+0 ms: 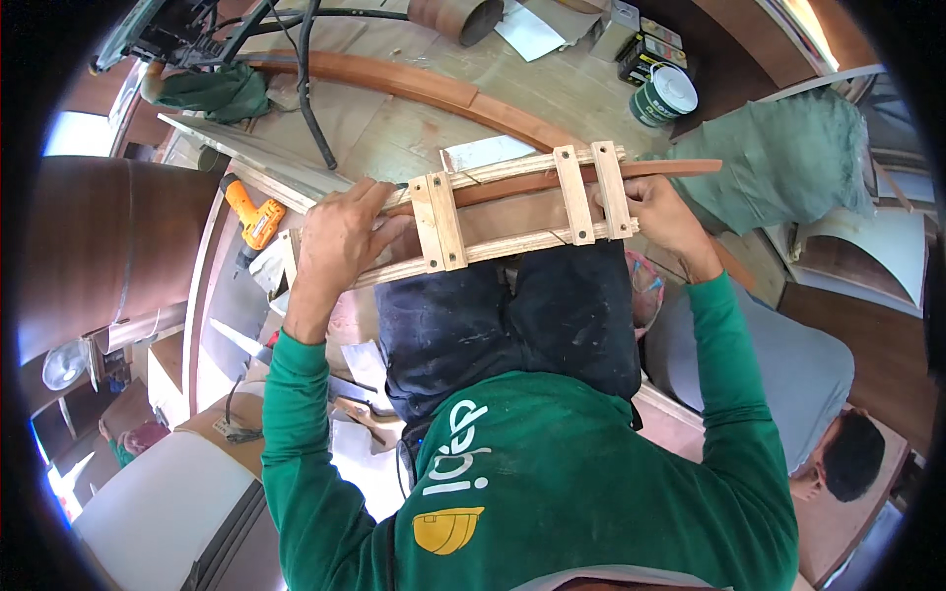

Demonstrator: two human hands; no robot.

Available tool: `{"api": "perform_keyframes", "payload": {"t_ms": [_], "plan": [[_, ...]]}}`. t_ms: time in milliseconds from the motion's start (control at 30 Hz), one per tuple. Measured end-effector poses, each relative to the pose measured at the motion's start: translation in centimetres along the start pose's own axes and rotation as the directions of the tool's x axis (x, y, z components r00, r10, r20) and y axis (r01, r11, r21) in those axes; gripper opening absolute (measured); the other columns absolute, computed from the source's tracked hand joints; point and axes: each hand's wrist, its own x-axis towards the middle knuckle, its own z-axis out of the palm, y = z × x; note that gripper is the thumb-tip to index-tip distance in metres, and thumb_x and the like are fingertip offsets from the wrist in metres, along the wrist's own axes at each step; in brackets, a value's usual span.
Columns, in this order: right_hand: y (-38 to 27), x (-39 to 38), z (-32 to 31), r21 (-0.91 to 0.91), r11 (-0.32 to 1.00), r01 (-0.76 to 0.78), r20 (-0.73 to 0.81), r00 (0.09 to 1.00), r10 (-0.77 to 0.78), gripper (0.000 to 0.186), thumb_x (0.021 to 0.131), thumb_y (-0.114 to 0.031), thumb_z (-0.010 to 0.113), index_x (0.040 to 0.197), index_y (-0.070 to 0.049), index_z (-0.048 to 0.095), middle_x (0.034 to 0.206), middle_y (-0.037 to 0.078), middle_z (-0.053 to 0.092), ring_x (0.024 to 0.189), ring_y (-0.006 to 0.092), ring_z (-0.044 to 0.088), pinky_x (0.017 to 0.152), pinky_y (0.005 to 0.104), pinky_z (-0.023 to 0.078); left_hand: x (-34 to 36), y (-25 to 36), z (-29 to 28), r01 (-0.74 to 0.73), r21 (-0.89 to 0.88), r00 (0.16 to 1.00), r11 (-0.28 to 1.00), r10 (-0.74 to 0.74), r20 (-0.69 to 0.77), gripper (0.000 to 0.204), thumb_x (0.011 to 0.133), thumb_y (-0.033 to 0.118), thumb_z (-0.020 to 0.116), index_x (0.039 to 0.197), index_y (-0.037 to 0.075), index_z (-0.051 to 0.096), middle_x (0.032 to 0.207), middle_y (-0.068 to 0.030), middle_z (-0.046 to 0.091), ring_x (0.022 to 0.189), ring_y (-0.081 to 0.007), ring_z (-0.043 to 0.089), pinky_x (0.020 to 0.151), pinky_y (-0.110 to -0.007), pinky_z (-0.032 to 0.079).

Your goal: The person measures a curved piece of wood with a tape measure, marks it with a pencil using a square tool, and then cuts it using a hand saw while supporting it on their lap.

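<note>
A pale wooden frame (439, 224) lies across my thighs, made of two long rails joined by short screwed-on slats. Through it, under the slats, passes a curved reddish-brown wood strip (680, 167) whose right end sticks out past the frame. My left hand (338, 231) is closed around the frame's left end, thumb reaching inward between the rails. At the other end my right hand (662, 205) grips the frame beside the last slat, just below the strip. Some of its fingertips are hidden behind the wood.
An orange cordless drill (258, 219) lies at the left. Beyond the frame are a long curved wooden strip (424, 89), a dark hose (313, 118) and a white-lidded bucket (665, 94). A green-wrapped bundle (778, 163) stands right. Another person's head (849, 455) shows lower right.
</note>
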Motion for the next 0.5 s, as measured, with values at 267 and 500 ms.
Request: {"api": "perform_keyframes", "payload": {"t_ms": [267,500], "plan": [[1.1,1.0,1.6,0.238,0.963,-0.124,-0.108,0.982,0.153,0.043,0.092,-0.039,0.085,0.100,0.004,0.082,0.081,0.004,0.075,0.070,0.0085,0.063,0.062,0.0291,0.050,0.3,-0.3,0.5,0.002,0.023,1.000,1.000,-0.002,0.003,0.037,0.091,0.035,0.080,0.115,0.009,0.070,0.094,-0.0113,0.068,0.081,-0.0387,0.070,0.072,-0.049,0.055],[-1.9,0.4,1.7,0.310,0.946,-0.099,-0.075,0.989,0.128,0.044,0.093,-0.037,0.084,0.110,0.004,0.082,0.093,0.006,0.078,0.078,0.0114,0.068,0.071,0.0309,0.055,-0.5,0.0,0.4,-0.005,0.035,0.997,0.999,0.008,-0.081,0.038,0.090,0.035,0.081,0.115,0.009,0.070,0.092,-0.0112,0.067,0.080,-0.0369,0.070,0.070,-0.047,0.055]]}}
